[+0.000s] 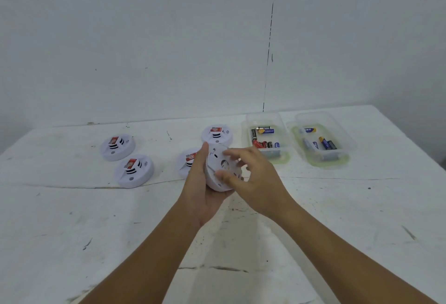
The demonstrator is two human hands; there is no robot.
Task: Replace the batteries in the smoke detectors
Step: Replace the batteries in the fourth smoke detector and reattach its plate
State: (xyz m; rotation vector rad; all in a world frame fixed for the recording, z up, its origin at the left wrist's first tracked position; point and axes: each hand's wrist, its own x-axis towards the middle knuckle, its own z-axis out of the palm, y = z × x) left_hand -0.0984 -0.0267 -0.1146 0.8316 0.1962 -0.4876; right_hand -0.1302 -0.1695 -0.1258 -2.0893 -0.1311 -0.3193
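Behind both hands [231, 178], four detectors [134, 171] flank two battery tubs [268, 139].

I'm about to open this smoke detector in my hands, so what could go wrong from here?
The held detector is up off the table in your left hand, with only your right hand's fingertips on its back; if the cover pops loose, parts may drop. Both clear containers hold batteries, so old and fresh could get mixed. Four similar detectors lie nearby; you might lose track of which are done.

Detector [190, 162] behind left hand [201, 190] — half hidden; battery [265, 132] labels — too small
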